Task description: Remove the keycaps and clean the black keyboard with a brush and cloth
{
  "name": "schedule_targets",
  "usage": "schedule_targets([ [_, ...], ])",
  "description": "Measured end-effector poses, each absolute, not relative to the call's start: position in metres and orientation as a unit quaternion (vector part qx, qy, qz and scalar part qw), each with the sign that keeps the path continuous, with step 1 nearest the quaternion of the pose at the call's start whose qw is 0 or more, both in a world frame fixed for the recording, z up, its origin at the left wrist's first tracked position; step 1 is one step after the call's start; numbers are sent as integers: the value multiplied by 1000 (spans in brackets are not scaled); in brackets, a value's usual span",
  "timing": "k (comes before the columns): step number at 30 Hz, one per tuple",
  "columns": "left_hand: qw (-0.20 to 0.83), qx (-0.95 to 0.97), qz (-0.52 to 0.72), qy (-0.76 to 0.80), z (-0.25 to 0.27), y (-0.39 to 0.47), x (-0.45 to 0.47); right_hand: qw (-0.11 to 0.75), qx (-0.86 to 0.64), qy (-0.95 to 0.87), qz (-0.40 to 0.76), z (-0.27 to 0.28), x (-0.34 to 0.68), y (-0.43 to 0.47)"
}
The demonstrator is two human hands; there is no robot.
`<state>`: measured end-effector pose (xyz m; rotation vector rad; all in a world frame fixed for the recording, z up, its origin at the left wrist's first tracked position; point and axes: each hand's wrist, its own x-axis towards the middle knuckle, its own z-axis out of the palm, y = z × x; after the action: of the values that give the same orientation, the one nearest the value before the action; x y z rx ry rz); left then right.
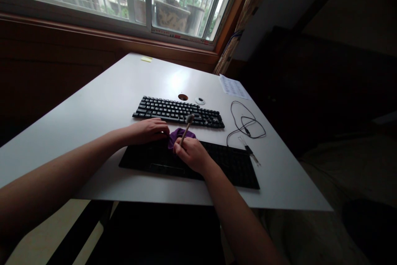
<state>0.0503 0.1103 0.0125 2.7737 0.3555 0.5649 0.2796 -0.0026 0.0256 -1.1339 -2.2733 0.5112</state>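
Observation:
In the head view my right hand (192,153) is closed round a thin brush (187,127), its dark, bushy tip pointing up. A crumpled purple cloth (176,133) lies at the fingers of both hands. My left hand (149,130) has its fingers curled, the tips pinching the cloth's left edge. Under both hands lies a black keyboard base (229,170), too dark to make out its surface detail. Just behind it rests a black keyboard section (173,109) with rows of keys.
On the white table (93,108), a coiled black cable (248,120) and a small wire tool (249,149) lie to the right. Behind are a cable hole (183,97), a round white cover (200,101), a printed sheet (234,86) and a yellow note (146,59).

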Motion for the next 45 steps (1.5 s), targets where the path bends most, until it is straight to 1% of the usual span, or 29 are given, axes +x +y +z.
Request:
schedule_targets([
  [3,146,961,197,127,12,110,50,280,-429,-841,172,25,279,-2],
  [7,148,961,195,128,13,109,51,271,-410,-849,194,25,279,-2],
  [11,147,961,196,130,14,108,51,274,-433,-842,169,26,279,-3],
  [15,145,961,198,128,14,109,51,264,-419,-848,189,26,280,-3],
  [20,157,957,207,129,13,109,50,277,-428,-842,175,26,279,-2],
  [45,150,957,210,130,12,109,51,263,-391,-850,234,31,259,-4],
])
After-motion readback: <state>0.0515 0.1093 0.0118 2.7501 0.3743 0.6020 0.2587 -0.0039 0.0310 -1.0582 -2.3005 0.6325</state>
